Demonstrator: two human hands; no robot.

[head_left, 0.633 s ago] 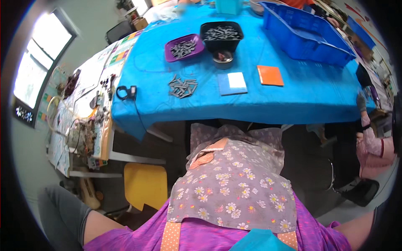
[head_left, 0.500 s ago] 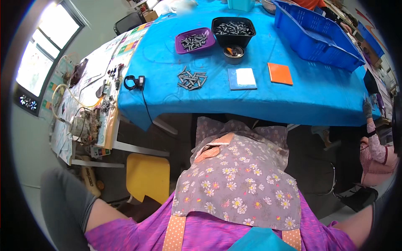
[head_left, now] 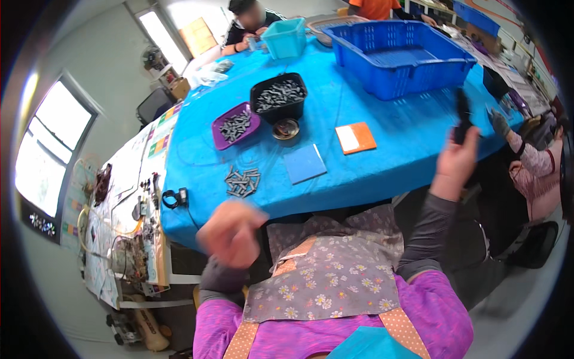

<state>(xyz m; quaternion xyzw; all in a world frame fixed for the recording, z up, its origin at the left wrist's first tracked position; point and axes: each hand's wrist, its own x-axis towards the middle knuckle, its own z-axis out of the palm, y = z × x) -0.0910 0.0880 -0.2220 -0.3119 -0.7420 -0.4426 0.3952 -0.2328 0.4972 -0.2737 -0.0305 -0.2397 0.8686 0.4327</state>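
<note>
My right hand (head_left: 456,161) is raised near the table's right front edge, closed on a slim black object (head_left: 461,116) that points upward; blur hides its kind. In front of the table's edge hangs my left hand (head_left: 232,233), smeared by motion, so its fingers are unclear. Just beyond it lies a loose pile of small grey rods (head_left: 242,182). To the right of the pile are a flat blue square (head_left: 305,163) and an orange square (head_left: 356,137). Similar grey pieces fill a purple tray (head_left: 219,136) and a black tub (head_left: 278,115); a round tin (head_left: 286,131) stands beside them.
A large blue crate (head_left: 394,84) and a turquoise bin (head_left: 284,39) stand farther back on the blue-covered table. A black band with a cable (head_left: 174,198) lies at the left corner. One person sits at the far side; a gloved hand (head_left: 498,122) works at the right.
Both my hands have come into view, the right one with the black object. My view has tilted and turned, so the tabletop looks slanted and the far person now shows.
</note>
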